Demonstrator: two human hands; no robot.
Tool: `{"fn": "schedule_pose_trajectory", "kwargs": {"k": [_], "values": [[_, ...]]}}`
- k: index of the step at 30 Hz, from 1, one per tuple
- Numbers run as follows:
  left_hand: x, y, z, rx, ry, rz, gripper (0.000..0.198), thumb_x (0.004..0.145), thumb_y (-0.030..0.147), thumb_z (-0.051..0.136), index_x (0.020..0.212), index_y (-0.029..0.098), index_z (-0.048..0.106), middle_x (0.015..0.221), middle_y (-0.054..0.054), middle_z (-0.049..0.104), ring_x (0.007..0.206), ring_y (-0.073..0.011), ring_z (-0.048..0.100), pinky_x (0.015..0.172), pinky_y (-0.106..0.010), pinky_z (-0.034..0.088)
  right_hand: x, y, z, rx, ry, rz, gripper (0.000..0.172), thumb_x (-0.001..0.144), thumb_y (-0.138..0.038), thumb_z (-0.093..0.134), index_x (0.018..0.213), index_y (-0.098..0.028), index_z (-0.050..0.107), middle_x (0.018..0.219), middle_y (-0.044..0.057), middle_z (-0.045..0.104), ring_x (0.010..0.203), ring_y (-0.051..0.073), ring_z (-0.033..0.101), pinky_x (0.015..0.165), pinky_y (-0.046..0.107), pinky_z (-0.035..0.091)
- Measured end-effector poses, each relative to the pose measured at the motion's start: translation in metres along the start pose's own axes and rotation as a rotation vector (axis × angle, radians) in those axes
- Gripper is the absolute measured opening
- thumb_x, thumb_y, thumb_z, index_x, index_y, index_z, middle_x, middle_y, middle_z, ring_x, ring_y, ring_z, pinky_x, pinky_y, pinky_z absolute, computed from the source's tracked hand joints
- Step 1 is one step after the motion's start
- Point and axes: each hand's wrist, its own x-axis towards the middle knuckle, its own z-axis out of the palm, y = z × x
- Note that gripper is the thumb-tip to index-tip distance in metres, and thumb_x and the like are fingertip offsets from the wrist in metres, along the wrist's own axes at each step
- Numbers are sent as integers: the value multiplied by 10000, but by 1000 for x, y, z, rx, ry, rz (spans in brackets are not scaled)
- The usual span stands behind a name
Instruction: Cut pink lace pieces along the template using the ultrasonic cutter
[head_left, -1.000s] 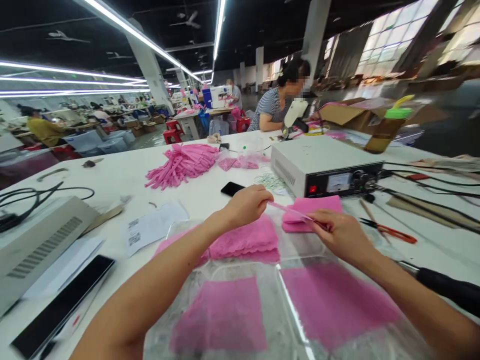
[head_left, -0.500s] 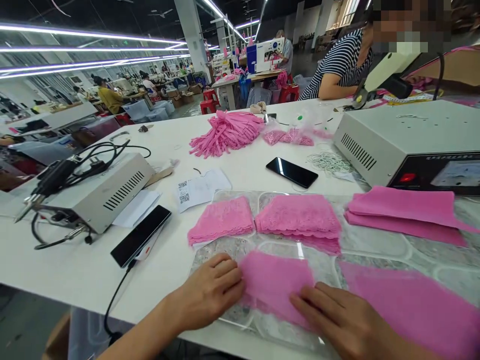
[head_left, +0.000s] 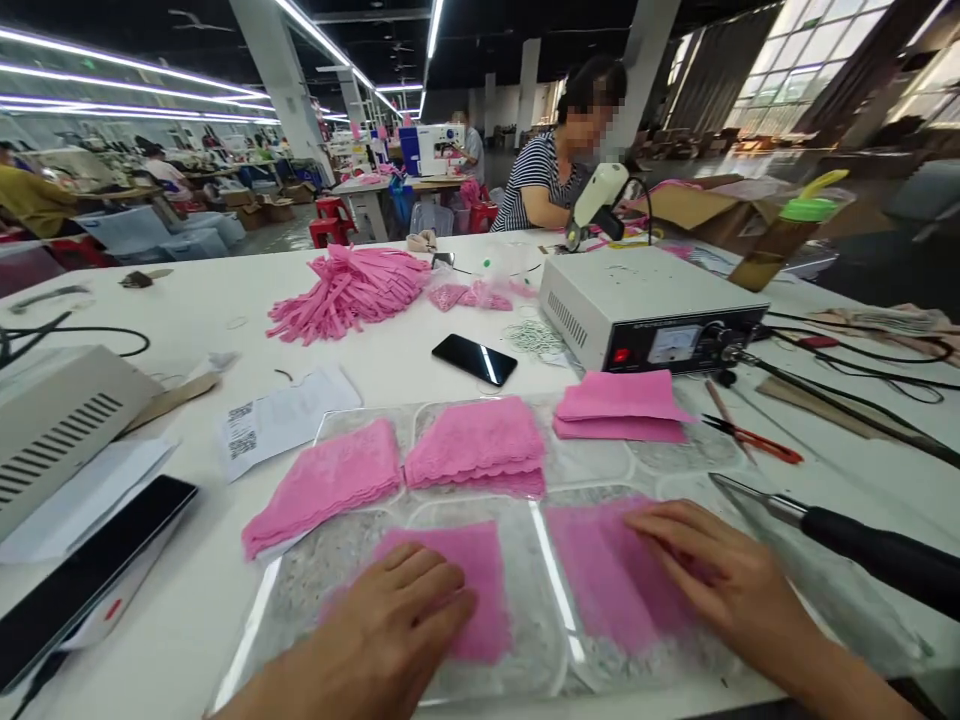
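Note:
My left hand (head_left: 405,615) lies over a pink fabric piece (head_left: 484,600) on the clear mat (head_left: 532,655), its fingers loosely bent on the cloth and partly hiding it. My right hand (head_left: 724,575) pinches the upper right part of a second thin, sheer pink fabric piece (head_left: 600,570), which lies on the mat to the right. Behind them are two stacks of scalloped pink cloth pieces, a left stack (head_left: 330,485) and a middle stack (head_left: 476,445). A folded pink cloth (head_left: 619,405) lies at the back right of the mat.
A black-handled pointed tool (head_left: 862,545) lies right of my right hand, near orange-handled snips (head_left: 761,440). Behind the mat are a phone (head_left: 474,360), a control box (head_left: 652,300) and a pile of pink strips (head_left: 352,290). Across the table sits a person in stripes (head_left: 532,185).
The view has turned right. My left hand has moved from the fabric's left edge onto its top. My right hand has left that piece and taken hold of the sheer piece on the right.

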Motion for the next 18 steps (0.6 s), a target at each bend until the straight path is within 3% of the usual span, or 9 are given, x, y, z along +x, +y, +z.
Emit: {"fn": "schedule_pose_trajectory", "kwargs": {"k": [4, 7, 11, 18], "values": [[47, 5, 34, 24, -73, 142, 212, 984, 140, 395, 1064, 145, 590, 990, -101, 654, 927, -193, 619, 818, -328, 492, -8, 16, -4, 74, -63, 66, 197, 911, -146, 516, 999, -243, 663, 866, 36, 688, 784, 169, 665, 649, 276, 568], [64, 6, 56, 81, -81, 171, 216, 982, 144, 398, 1087, 136, 586, 1077, -129, 646, 1030, -212, 611, 859, -345, 490, -2, 12, 6, 135, -124, 62, 185, 926, -135, 497, 972, -215, 657, 855, 45, 671, 794, 170, 630, 671, 288, 542], [63, 8, 69, 137, -109, 173, 207, 986, 154, 407, 1090, 134, 586, 1095, -139, 645, 1069, -217, 609, 892, -360, 490, 13, 1, 21, 192, -218, 51, 192, 882, -101, 520, 938, -208, 668, 850, 48, 656, 799, 188, 596, 684, 310, 509], [53, 10, 72, 202, -127, 184, 241, 989, 164, 391, 1143, 112, 570, 1124, -156, 644, 1106, -227, 603, 909, -364, 501, 20, -2, 37, 261, -336, 58, 175, 835, -65, 551, 788, -199, 653, 794, 30, 640, 764, 193, 569, 656, 306, 441]]}}
